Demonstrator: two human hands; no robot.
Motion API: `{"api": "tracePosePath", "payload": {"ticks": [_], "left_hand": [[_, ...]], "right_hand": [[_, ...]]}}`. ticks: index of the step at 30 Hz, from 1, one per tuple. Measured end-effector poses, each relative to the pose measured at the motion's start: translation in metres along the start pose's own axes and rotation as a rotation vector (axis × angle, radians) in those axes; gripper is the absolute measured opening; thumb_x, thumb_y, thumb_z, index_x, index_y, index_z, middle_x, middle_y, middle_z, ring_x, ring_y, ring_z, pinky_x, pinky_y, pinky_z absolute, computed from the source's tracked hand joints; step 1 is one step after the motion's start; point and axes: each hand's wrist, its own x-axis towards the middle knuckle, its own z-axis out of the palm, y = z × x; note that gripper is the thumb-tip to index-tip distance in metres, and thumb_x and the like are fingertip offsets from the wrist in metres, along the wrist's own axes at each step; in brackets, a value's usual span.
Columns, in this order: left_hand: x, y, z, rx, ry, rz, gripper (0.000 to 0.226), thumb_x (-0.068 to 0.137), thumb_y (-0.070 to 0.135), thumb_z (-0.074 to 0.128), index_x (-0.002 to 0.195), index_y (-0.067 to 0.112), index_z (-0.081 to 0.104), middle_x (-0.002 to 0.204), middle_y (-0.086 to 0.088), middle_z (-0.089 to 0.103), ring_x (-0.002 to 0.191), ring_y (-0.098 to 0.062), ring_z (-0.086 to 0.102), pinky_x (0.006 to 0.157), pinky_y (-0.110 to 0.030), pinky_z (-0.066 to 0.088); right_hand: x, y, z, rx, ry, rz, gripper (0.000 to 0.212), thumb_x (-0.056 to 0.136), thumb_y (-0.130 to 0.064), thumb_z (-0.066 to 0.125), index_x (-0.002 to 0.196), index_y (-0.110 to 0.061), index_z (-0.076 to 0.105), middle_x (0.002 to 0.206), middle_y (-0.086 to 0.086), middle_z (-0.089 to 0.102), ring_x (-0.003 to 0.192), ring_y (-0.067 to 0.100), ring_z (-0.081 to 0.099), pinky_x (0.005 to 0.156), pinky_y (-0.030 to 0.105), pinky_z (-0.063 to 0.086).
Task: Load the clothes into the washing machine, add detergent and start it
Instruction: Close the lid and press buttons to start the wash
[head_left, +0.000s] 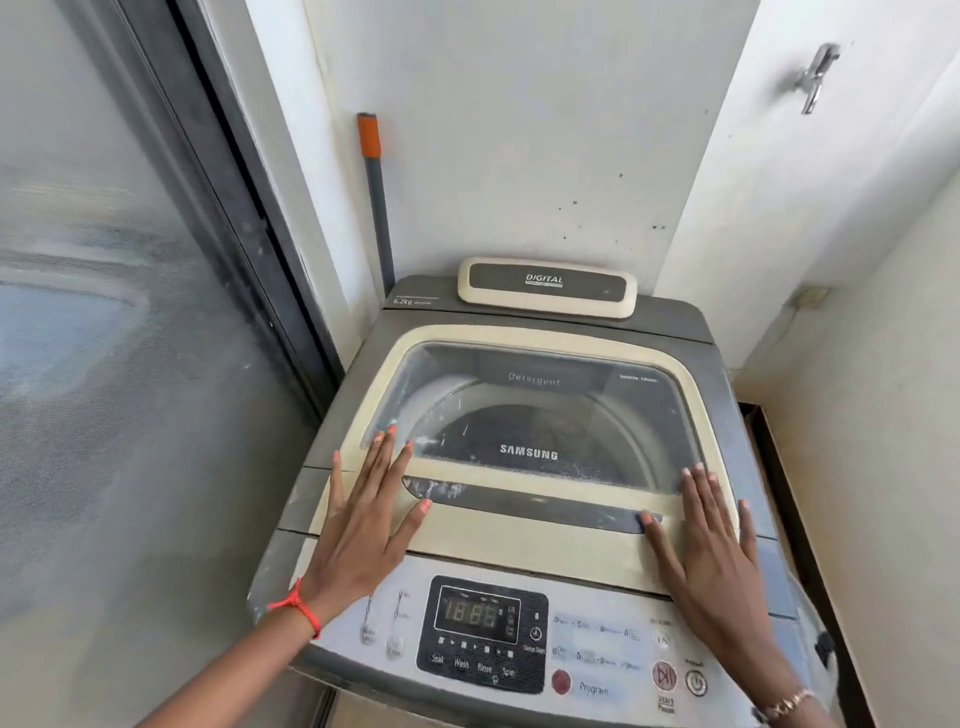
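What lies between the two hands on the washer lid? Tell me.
Head view: only the grey handle strip and bare cream lid lie between the left hand and right hand.

Both hands are out in front, palms down and totally flat, fingers straight and spread a bit. The left hand (358, 525) reaches in from the lower left on a long bare forearm (228, 665), thumb splayed inward. The right hand (714, 556) comes in from the lower right, and only its wrist (763, 675) shows.
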Motion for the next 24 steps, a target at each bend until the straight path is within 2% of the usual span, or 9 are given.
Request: {"api": "tracePosePath", "payload": {"ticks": [5,8,12,18,22,24], "left_hand": [[0.007,0.000,0.002,-0.091,-0.045,0.001,0.072,0.090,0.066,0.008,0.150,0.027,0.010,0.159,0.010,-0.005,0.146,-0.006,-0.007,0.118,-0.045,-0.009],[0.010,-0.001,0.001,-0.120,-0.066,0.003,0.068,0.091,0.063,0.013,0.149,0.027,0.015,0.159,0.011,0.002,0.147,-0.008,-0.002,0.118,-0.045,-0.008],[0.013,-0.001,-0.001,-0.129,-0.093,0.007,0.064,0.093,0.059,0.016,0.148,0.027,0.022,0.158,0.009,0.012,0.147,-0.010,0.006,0.117,-0.045,-0.005],[0.016,-0.003,0.000,-0.129,-0.130,-0.001,0.062,0.093,0.058,0.018,0.144,0.025,0.030,0.156,0.006,0.021,0.146,-0.015,0.016,0.116,-0.051,0.002],[0.016,-0.004,0.002,-0.119,-0.138,-0.002,0.062,0.093,0.058,0.017,0.144,0.026,0.028,0.155,0.001,0.025,0.145,-0.017,0.019,0.115,-0.053,0.006],[0.016,-0.004,0.002,-0.121,-0.135,-0.003,0.062,0.092,0.058,0.018,0.145,0.026,0.028,0.155,0.000,0.026,0.145,-0.018,0.019,0.115,-0.054,0.007]], "right_hand": [[0.009,0.002,0.009,0.033,-0.042,0.021,0.094,0.080,-0.076,-0.002,0.146,-0.015,0.024,0.155,-0.003,0.017,0.143,0.003,0.004,0.117,0.025,-0.007],[0.011,0.001,0.010,0.030,-0.042,0.017,0.088,0.085,-0.071,0.003,0.144,-0.012,0.030,0.153,-0.001,0.023,0.142,0.001,0.007,0.118,0.028,-0.001],[0.015,-0.002,0.010,0.063,-0.064,0.019,0.082,0.089,-0.067,0.010,0.142,-0.009,0.035,0.151,0.000,0.028,0.141,-0.006,0.001,0.116,0.031,0.004],[0.021,-0.004,0.010,0.091,-0.095,0.010,0.083,0.089,-0.065,0.012,0.137,-0.004,0.041,0.146,0.007,0.038,0.142,-0.004,0.006,0.116,0.028,0.006],[0.023,-0.007,0.011,0.090,-0.104,0.030,0.085,0.088,-0.066,0.013,0.135,-0.003,0.043,0.146,0.007,0.040,0.142,-0.003,0.008,0.115,0.028,0.008],[0.024,-0.007,0.010,0.085,-0.109,0.033,0.084,0.087,-0.066,0.013,0.135,-0.004,0.042,0.150,0.002,0.032,0.142,-0.003,0.008,0.115,0.027,0.008]]}}
